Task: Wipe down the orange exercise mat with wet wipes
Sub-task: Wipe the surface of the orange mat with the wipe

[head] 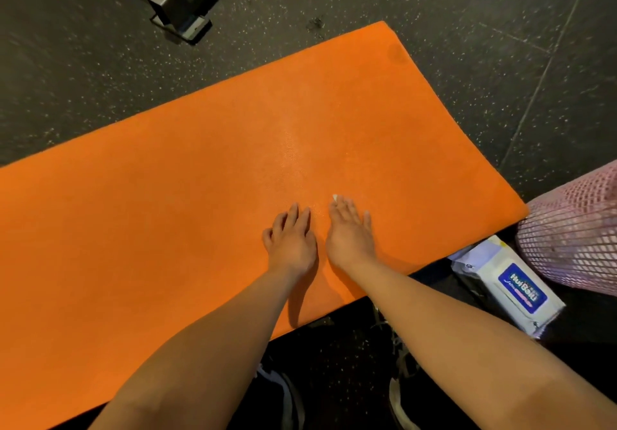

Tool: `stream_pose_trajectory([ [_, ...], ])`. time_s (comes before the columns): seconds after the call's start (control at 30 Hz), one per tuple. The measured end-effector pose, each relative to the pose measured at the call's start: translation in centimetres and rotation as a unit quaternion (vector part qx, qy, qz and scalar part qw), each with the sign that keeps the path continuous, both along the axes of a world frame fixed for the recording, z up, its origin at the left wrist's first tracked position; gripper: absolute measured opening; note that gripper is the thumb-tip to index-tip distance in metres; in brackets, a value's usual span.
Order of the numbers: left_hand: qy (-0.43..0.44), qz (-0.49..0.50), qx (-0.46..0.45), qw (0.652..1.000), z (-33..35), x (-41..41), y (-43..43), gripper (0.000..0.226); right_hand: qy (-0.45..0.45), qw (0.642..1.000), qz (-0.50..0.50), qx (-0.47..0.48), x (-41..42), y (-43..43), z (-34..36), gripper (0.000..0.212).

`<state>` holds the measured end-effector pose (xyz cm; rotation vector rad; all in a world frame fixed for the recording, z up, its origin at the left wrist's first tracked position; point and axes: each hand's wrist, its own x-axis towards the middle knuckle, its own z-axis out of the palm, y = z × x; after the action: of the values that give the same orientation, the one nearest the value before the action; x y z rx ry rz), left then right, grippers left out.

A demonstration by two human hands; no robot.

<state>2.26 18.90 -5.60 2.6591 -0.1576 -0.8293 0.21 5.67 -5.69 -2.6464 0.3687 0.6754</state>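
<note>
The orange exercise mat (pixel 187 176) lies flat on the dark speckled floor and runs from lower left to upper right. My left hand (pixel 292 241) rests on the mat near its front edge, fingers bent slightly, holding nothing. My right hand (pixel 350 229) lies flat beside it with straight fingers pressing down on a wet wipe (pixel 335 198), of which only a small white corner shows past the fingertips. A shiny damp streak runs up the mat beyond the hands. The white pack of wet wipes (pixel 514 291) with a blue label lies on the floor off the mat's right end.
A pink mesh-covered thing (pixel 577 232) sits at the right edge next to the pack. A metal machine base (pixel 182 2) stands on the floor beyond the mat at the top. My shoes (pixel 283 396) are below the mat's front edge.
</note>
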Motion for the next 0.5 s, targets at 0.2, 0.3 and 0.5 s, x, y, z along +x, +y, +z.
stream_pose_trajectory([
  [0.2,0.011,0.004,-0.005,1.000,0.3,0.3,0.2,0.051,-0.005,0.995,0.103,0.000,-0.7,0.6,-0.4,0.064],
  [0.3,0.015,-0.002,0.003,1.000,0.4,0.5,0.2,0.052,0.008,0.999,0.009,-0.040,-0.3,-0.3,-0.3,0.068],
  [0.5,-0.006,0.022,-0.021,1.000,0.3,0.1,0.0,0.051,-0.008,0.991,0.129,0.042,-1.3,0.8,-0.3,0.057],
])
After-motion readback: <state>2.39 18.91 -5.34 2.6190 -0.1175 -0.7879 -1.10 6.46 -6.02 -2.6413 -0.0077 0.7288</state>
